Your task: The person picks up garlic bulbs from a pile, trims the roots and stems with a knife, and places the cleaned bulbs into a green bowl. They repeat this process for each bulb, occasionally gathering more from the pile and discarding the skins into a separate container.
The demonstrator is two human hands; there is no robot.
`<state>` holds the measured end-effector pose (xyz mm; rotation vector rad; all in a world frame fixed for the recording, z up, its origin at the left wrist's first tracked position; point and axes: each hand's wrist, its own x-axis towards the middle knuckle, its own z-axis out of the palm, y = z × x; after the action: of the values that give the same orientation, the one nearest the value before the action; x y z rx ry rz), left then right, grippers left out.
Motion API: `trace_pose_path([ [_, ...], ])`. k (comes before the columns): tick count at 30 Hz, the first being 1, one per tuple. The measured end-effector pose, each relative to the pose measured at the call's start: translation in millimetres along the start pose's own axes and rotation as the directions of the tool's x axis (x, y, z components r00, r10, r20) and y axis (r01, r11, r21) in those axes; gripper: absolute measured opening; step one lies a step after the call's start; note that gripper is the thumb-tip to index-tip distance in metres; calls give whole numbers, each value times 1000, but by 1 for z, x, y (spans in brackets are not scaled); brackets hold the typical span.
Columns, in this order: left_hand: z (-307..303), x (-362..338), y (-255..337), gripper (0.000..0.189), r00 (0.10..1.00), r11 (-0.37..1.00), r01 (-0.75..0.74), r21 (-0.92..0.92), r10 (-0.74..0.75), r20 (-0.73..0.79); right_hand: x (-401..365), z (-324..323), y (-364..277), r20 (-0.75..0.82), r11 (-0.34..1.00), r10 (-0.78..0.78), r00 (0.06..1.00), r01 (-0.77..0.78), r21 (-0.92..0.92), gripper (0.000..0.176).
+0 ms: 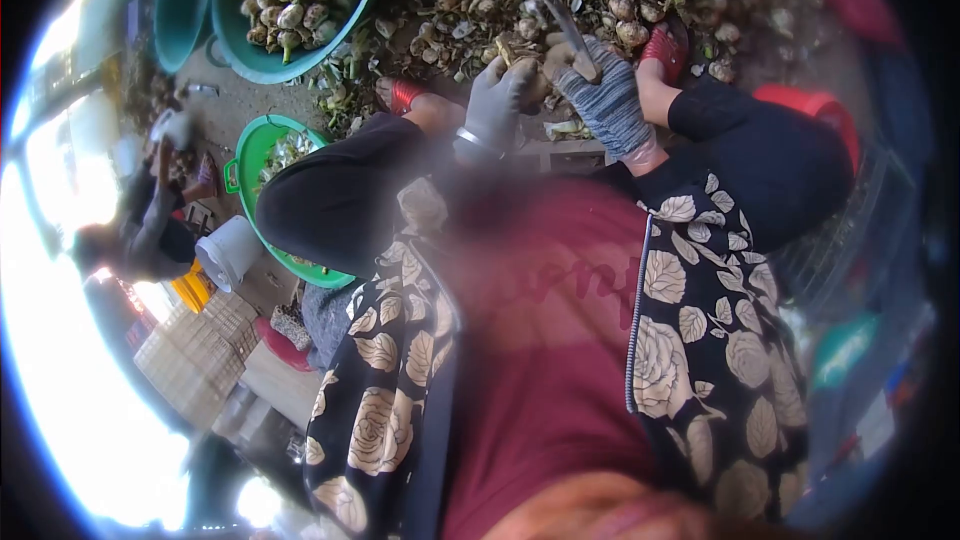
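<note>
My left hand, in a grey glove with a band at the wrist, is closed around a garlic bulb, which the fingers mostly hide. A short dry stalk sticks up by that hand. My right hand, in a striped grey knitted glove, grips a knife with its blade pointing up and forward. Both hands are close together above the ground between my feet. In front of them lies a large heap of garlic bulbs with loose skins and stalks.
A teal basin full of garlic bulbs stands at the front left. Beside my left leg is a green basin with trimmings. Farther left are a white bucket and another person. Something red is by my right knee.
</note>
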<state>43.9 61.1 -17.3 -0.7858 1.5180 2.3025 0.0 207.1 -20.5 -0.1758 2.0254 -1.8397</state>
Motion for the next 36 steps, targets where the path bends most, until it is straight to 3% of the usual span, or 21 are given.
trace_pose_path([
  [2,-18,16,-7,20,996,921,-85,379,65,66,8,-9,11,-88,955,-211,974,186,-229,24],
  [3,-19,18,-9,21,992,831,-109,545,122,13,7,-12,8,-25,860,-282,959,241,-450,18],
  [6,-25,26,-4,21,949,660,-229,715,316,12,14,-8,24,130,621,56,990,67,-781,14],
  [7,-42,37,-9,23,897,649,-279,708,440,-51,16,-10,54,97,593,106,990,15,-805,12],
  [8,-31,24,30,22,932,911,-179,370,278,-232,21,-20,75,26,765,260,965,-190,-616,12],
  [9,-49,31,42,20,778,790,-432,435,571,-264,27,-33,94,-2,849,410,912,-382,-366,12],
  [10,-47,28,72,31,817,931,-342,-127,227,-531,28,-45,108,17,831,554,833,-551,-80,12],
  [11,-118,53,63,44,926,756,-362,-545,222,-307,26,-54,116,89,712,671,736,-673,198,12],
  [12,-98,44,86,54,898,708,-393,-587,159,-410,24,-54,90,-62,702,674,737,-610,368,13],
  [14,-74,55,78,53,927,650,-315,-691,53,-372,21,-51,9,-349,673,683,642,-367,642,15],
  [16,-28,75,34,51,973,884,-141,-447,41,-226,24,-69,-18,-394,579,614,684,-51,814,13],
  [17,-12,89,-1,45,998,906,36,-421,-53,-29,17,-71,-49,-476,526,665,576,93,846,15],
  [19,42,107,-52,33,913,888,385,-252,-406,-35,7,-85,-61,-561,573,627,541,169,802,17],
  [20,58,119,-80,39,919,916,394,-71,-394,15,1,-90,-62,-602,595,603,523,209,777,18],
  [21,71,118,-100,43,952,853,299,427,-294,-80,-14,-84,-73,-634,650,545,549,201,733,18],
  [22,84,129,-112,47,984,547,176,819,-130,-125,-23,-79,-71,-646,691,478,595,200,695,19],
  [23,91,132,-121,46,993,376,119,919,-34,-115,-29,-75,-67,-615,661,457,642,218,718,16],
  [24,94,132,-130,46,994,180,86,980,55,-97,-34,-71,-63,-578,626,439,688,228,746,14],
  [27,86,146,-159,51,976,-13,17,1000,217,-14,-41,-67,-51,-556,590,470,686,224,775,13],
  [30,77,148,-164,53,951,-67,-83,994,294,99,-38,-70,-49,-541,614,486,687,172,770,13],
  [36,56,151,-160,45,968,-21,-146,989,202,148,-39,-69,-29,-566,690,517,642,78,719,13],
])
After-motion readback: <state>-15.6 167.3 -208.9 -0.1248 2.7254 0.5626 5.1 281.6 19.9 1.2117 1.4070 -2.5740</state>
